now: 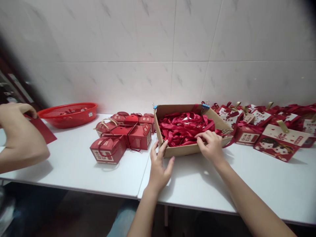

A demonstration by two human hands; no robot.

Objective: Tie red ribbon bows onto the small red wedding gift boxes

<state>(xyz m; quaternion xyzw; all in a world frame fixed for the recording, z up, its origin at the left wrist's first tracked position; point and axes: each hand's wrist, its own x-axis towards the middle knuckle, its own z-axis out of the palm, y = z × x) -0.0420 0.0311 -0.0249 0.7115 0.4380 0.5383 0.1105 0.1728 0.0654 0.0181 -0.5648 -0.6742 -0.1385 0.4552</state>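
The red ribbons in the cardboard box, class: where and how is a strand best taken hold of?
Probably by a loose loop atop the red ribbons, pinched from above on the near side: the cardboard box is open-topped, and the tangled strands lie heaped inside.

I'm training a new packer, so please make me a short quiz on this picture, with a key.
1. True or false: the person's left hand is buried deep inside the open brown cardboard box.
2. Which sits furthest left?
A) the cardboard box
B) the shallow red plastic basket
C) the red-and-cream printed paper gift box
3. Fill in the colour: the small clips on the cardboard box's rim are ____.

Key:
1. False; it is at the near left corner, while the right hand is at the shiny dark-red ribbons.
2. B
3. Blue
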